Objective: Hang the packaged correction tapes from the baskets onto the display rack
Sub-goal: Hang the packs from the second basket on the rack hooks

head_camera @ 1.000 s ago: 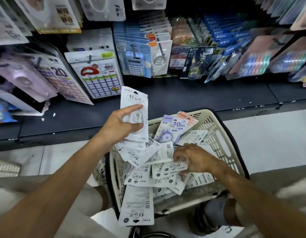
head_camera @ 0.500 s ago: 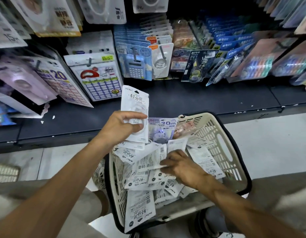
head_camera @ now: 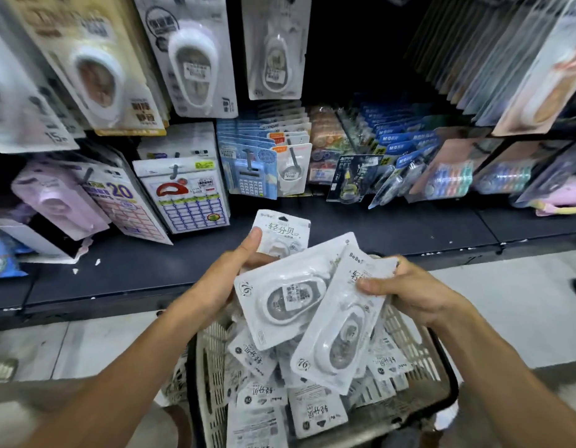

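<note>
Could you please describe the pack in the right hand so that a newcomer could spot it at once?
Above the white basket, the right hand pinches a correction tape pack near its top. It is the lowest of the raised packs, hanging slantwise with its clear blister showing.

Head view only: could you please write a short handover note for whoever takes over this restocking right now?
Left hand: grips a pack upright, a second pack fanned against it.
Right hand: pinches a third pack by its top.
Basket: below the hands, many packs inside.
Rack: no held pack hung yet.
Left: hang these three, then the rest.
</note>
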A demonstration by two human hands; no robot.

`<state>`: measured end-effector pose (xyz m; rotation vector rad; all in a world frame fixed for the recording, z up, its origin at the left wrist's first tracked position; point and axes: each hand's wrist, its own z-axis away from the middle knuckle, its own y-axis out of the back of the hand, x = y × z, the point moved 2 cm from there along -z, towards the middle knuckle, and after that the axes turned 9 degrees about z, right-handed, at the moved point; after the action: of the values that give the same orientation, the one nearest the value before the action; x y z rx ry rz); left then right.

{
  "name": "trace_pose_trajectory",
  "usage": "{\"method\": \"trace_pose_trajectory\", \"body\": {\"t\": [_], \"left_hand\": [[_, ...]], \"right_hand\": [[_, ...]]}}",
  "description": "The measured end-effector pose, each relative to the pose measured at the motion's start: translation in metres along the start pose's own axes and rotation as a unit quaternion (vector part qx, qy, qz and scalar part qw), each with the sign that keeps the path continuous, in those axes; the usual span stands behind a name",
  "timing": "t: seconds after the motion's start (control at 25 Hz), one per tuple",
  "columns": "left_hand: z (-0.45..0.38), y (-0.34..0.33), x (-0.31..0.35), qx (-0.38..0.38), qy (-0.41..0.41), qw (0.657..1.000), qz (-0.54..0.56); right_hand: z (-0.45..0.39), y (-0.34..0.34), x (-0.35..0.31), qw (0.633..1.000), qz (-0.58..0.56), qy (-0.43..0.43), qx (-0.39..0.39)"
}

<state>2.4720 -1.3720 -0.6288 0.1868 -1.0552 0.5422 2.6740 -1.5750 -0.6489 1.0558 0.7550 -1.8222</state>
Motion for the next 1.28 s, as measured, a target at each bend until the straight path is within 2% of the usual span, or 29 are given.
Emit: {"method": "trace_pose_trajectory", "body": {"t": [0.08, 0.16, 0.24, 0.32, 0.36, 0.52, 0.6, 0.68, 0.76, 0.84, 0.96, 1.08, 1.16, 1.28], "left_hand": [[0.003, 0.0, 0.005, -0.043, -0.02, 0.999, 0.003], [0.007, -0.007, 0.006, -0.082, -0.034, 0.995, -0.048], [0.011, -0.02, -0.002, -0.103, -0.01, 0.992, -0.071], [0.013, -0.033, -0.01, -0.122, 0.02, 0.992, -0.037], [0.013, -0.038, -0.011, -0.121, 0.03, 0.992, -0.006], [0.011, -0.039, -0.001, -0.042, 0.064, 0.991, 0.107], [0.012, -0.034, 0.01, -0.002, 0.046, 0.989, 0.139], [0.013, -0.026, 0.022, 0.032, 0.013, 0.984, 0.177], [0.016, -0.025, 0.031, 0.029, 0.002, 0.98, 0.197], [0.021, -0.032, 0.035, 0.011, 0.03, 0.975, 0.221], [0.029, -0.04, 0.045, -0.024, 0.032, 0.965, 0.257], [0.037, -0.032, 0.067, -0.01, -0.027, 0.972, 0.231], [0.045, -0.022, 0.089, 0.014, -0.098, 0.975, 0.198], [0.059, 0.0, 0.125, 0.072, -0.211, 0.956, 0.188]], "right_hand": [[-0.004, -0.006, -0.001, 0.997, -0.067, -0.004, 0.046], [-0.006, -0.013, -0.004, 0.987, -0.13, -0.025, 0.097], [-0.007, -0.023, -0.009, 0.978, -0.168, -0.033, 0.121], [-0.005, -0.037, -0.014, 0.973, -0.18, -0.028, 0.145], [-0.006, -0.044, -0.018, 0.969, -0.189, -0.021, 0.158], [-0.009, -0.06, -0.04, 0.964, -0.186, -0.027, 0.19], [0.0, -0.064, -0.049, 0.983, -0.125, -0.038, 0.126], [0.012, -0.069, -0.054, 0.991, -0.096, 0.004, 0.088], [0.017, -0.07, -0.06, 0.979, -0.136, 0.081, 0.13], [0.017, -0.068, -0.072, 0.963, -0.142, 0.133, 0.188], [0.015, -0.07, -0.093, 0.965, -0.155, 0.129, 0.169], [0.012, -0.064, -0.113, 0.976, -0.128, 0.122, 0.127], [0.011, -0.062, -0.139, 0.975, -0.099, 0.157, 0.126], [0.004, -0.064, -0.186, 0.956, -0.106, 0.235, 0.138]]}}
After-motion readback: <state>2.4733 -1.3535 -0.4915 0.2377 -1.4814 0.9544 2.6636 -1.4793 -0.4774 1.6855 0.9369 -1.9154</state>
